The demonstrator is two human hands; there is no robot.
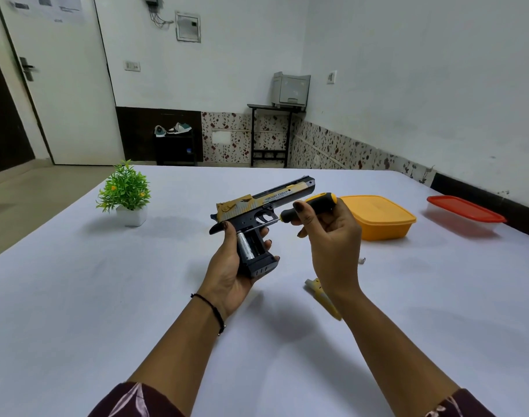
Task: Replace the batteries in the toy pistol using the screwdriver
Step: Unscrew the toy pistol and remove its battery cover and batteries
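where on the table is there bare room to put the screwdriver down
Bare table lies left of the left hand, nearer than the potted plant, and between the forearms. Crowded by the right hand: yellow piece, small white bit, yellow container.

bare tablecloth [91,296] is lying open across the lower left; a potted plant [125,191] is standing at middle left, a yellow box [380,218] and a red-lidded box [465,213] are blocking the right.

pistol [258,206]: matt plastic; battery [245,245]: shiny metal; table [76,296]: smooth cloth
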